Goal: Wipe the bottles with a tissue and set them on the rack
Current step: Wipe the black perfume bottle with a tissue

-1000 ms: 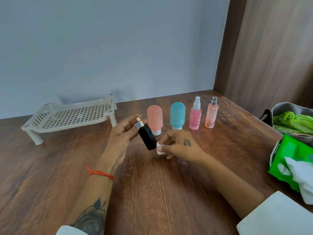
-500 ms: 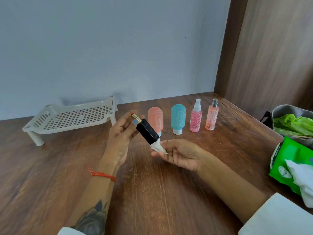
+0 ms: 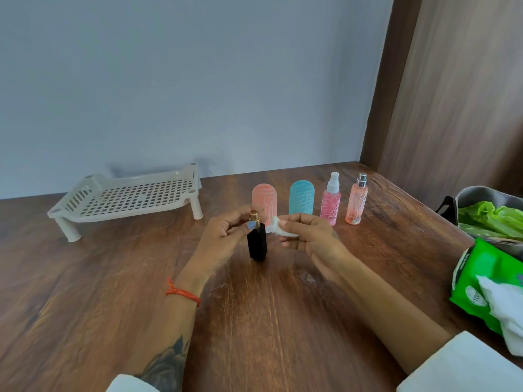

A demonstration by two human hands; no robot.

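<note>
Fingers point(image 3: 237, 222) of the left hand point(image 3: 223, 241) are curled in a pinch on the gold spray cap at the top of the black bottle point(image 3: 257, 244), thumb in front, other digits behind; nothing else is held on that side. Right hand point(image 3: 308, 236) has its fingertips closed on a small wad of white tissue point(image 3: 278, 229), which sits just beside the bottle's shoulder; contact btwn tissue and bottle cannot be confirmed. Bottle hangs approx. upright over the wooden table point(image 3: 113, 292), near centre; whether its base touches the surface cannot be told. Handling notes (judgement): body is square-section, rigid, prob. glass w/ glossy faces, so fragile if dropped and slippery once wiped damp. Small size suggests low weight, but a cap-only pinch is weak, as a cap may pull off. Preferred hold: thumb and fingers across two opposite flat faces at mid-body, leaving remaining faces free for the tissue. Tissue is soft, no grip force needed beyond a light pinch. White rack point(image 3: 127, 196) stands well apart to the left, nothing on it. Four more bottles wait in a row behind the hands: coral bottle point(image 3: 264, 196), blue bottle point(image 3: 301, 196), pink spray bottle point(image 3: 330, 202), peach spray bottle point(image 3: 357, 202). Green wipes pack point(image 3: 478, 275) lies at right.
</note>
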